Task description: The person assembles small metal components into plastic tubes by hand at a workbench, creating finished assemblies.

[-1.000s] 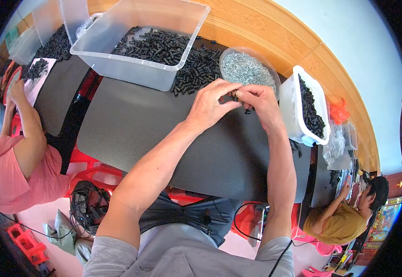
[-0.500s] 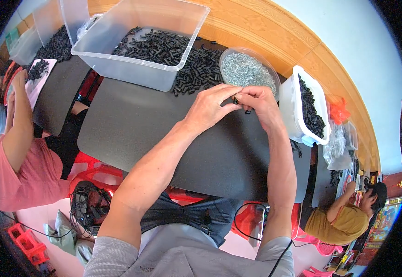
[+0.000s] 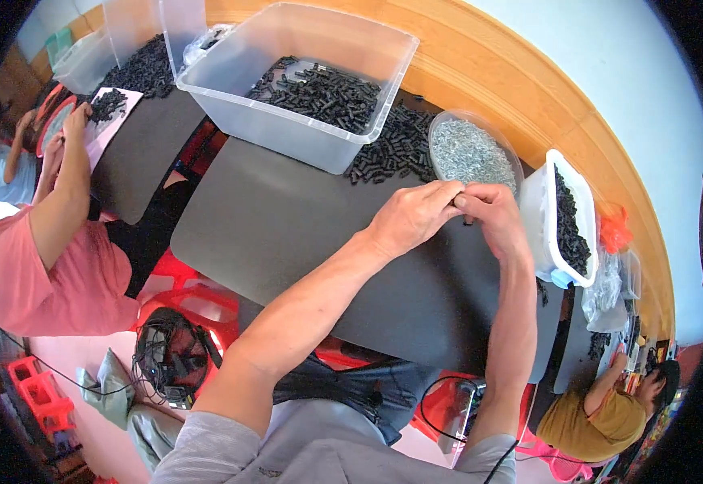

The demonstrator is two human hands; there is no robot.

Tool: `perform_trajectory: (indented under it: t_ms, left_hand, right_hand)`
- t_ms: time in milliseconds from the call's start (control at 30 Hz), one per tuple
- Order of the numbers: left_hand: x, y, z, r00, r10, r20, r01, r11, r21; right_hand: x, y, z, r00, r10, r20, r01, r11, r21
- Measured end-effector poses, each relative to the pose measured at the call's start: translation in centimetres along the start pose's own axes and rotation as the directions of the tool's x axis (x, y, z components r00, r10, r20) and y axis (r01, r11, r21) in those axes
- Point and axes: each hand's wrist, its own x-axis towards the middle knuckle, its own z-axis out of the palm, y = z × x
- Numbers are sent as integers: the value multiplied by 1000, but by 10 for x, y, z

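Pinching together over the dark mat (image 3: 287,234), the left hand (image 3: 412,218) and right hand (image 3: 493,216) meet fingertip to fingertip, just below the round clear dish of small grey metal bits (image 3: 471,153). Fingers of both hands are curled and closed on something small and dark between them; the piece itself is mostly hidden by the fingers, so its shape cannot be told. Both forearms rise from the lower edge, left arm crossing the mat at a slant, right arm nearly straight up.

Above the left hand stands a large clear plastic bin (image 3: 287,129), part filled with short black cylindrical parts (image 3: 319,89). A loose heap of the same black parts (image 3: 396,149) lies on the table between the bin and the dish, touching the dish's left side. Right of the right hand sits a small white tub (image 3: 541,222) packed with black parts, its long side running away from the viewer. An orange bag (image 3: 614,230) lies just beyond the tub.

Far left: another person in a pink shirt (image 3: 20,274), arm raised toward a second dark mat (image 3: 138,153) with more black parts. Lower right: a third person in a mustard shirt (image 3: 598,415). Red stools (image 3: 178,294) show under the table; a tangle of black cable (image 3: 166,359) lies on the floor.
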Motion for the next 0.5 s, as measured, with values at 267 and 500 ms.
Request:
perform_trajectory:
  t_ms: [267,500]
  left_hand:
    - [0,-13,-2,994,51,-92,-52,999,-3]
    - [-2,-14,6,992,-111,-61,104,989,-100]
  right_hand:
    - [3,-6,7,999,13,-39,-12,999,44]
    - [2,-7,5,988,16,-152,-48,976,-213]
